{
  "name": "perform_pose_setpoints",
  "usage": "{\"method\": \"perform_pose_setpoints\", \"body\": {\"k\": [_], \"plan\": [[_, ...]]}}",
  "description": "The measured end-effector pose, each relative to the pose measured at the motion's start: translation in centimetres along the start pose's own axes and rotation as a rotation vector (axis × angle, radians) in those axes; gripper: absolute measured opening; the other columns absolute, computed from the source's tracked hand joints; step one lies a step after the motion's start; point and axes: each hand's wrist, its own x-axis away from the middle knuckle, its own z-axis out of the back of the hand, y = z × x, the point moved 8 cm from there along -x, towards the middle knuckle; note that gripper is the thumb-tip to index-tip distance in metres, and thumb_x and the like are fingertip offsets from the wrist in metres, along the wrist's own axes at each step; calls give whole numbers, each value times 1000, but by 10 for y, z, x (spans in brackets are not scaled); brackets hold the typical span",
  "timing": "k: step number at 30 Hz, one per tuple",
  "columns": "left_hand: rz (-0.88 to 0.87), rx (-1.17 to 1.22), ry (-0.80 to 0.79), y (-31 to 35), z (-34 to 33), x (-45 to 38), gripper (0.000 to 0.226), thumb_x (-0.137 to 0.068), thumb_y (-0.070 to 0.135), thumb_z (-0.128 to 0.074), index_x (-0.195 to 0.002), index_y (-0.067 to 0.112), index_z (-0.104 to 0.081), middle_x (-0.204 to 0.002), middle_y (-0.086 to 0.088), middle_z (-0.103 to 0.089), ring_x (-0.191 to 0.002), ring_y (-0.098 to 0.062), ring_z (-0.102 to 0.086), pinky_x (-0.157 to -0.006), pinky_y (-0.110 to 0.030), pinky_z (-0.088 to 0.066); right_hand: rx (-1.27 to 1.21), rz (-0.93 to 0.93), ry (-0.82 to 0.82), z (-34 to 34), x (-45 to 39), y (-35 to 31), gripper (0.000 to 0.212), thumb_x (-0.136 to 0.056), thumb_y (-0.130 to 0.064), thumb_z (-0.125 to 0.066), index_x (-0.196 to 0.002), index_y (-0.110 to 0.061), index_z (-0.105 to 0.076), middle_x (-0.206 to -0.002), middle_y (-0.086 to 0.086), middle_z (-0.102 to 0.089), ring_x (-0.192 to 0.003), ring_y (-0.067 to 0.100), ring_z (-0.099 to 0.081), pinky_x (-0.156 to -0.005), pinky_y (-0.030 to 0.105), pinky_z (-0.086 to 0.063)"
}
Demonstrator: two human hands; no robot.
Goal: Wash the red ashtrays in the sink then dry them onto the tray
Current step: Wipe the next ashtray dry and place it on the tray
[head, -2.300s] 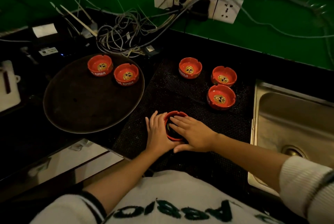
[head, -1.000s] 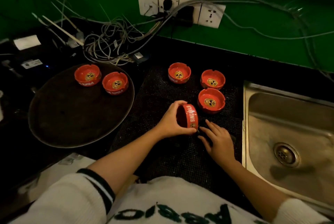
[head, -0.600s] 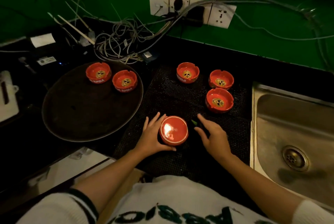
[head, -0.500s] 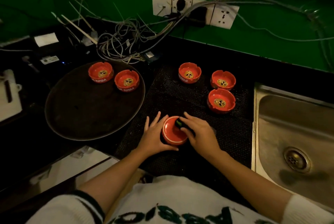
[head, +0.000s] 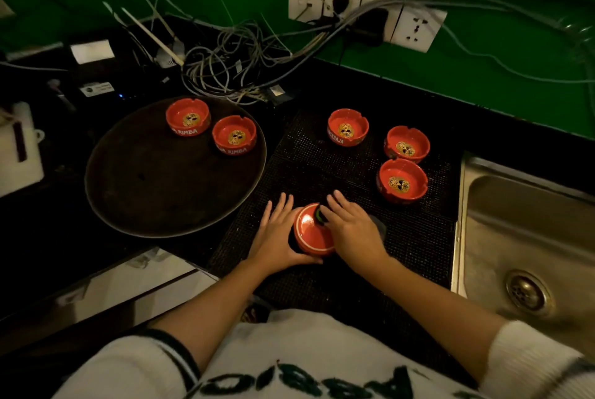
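Since 0.5 s ago, little changes: upturned red ceramic ashtray [head: 311, 233] stays on black perforated mat [head: 412, 237]. Left hand [head: 276, 234] cups its side, fingers straight; right hand [head: 352, 229] presses a dark cloth [head: 319, 215] on its base.

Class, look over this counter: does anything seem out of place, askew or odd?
One ashtray on the black mat lies upside down, base showing, between the left hand and right hand; the other five stand upright. Loose cables are tangled under the wall sockets, not far from the sink.
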Motion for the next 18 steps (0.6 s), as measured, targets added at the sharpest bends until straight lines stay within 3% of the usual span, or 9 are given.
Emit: {"method": "perform_pose_setpoints", "body": {"k": [3, 8, 11, 15, 18], "plan": [[11, -44, -26, -2, -3, -2, 124, -54, 90, -51, -152, 20, -24, -163, -7, -9, -150, -13, 8, -122, -39, 8, -105, 73, -64, -14, -6, -32, 54, -72, -20, -78, -120, 0, -65, -130, 21, -57, -124, 34, -53, -98, 51, -45], [5, -28, -18, -2, -2, -1, 121, -53, 91, -51, -151, 23, -27, -163, -7, -11, -150, -14, 7, -121, -37, 10, -178, 221, -39, -5, 38, -25, 47, -82, -10, -72, -127, -7, -60, -139, 12, -52, -131, 27, -47, -105, 46, -40], [2, 2, -12, -1, 0, -1, 124, -50, 92, -57, -151, 27, -25, -163, -5, -11, -150, -13, 7, -122, -38, 9, -61, 146, -1, 1, 21, -8, 44, -80, -10, -68, -123, -3, -63, -133, 17, -56, -125, 30, -52, -104, 48, -41], [10, -19, -37, -4, -4, -1, 120, -58, 80, -65, -153, 21, -23, -163, -7, -8, -150, -12, 8, -121, -36, 10, -83, 50, -84, -19, -5, -33, 66, -65, -25, -82, -122, 3, -62, -131, 22, -56, -123, 35, -54, -102, 49, -40], [8, -26, -36, -4, -5, -1, 117, -58, 81, -57, -152, 20, -25, -163, -8, -9, -150, -12, 10, -121, -36, 10, -177, 158, -63, -19, 21, -51, 57, -72, -9, -79, -125, -1, -61, -135, 19, -54, -126, 33, -51, -104, 45, -42]]}}
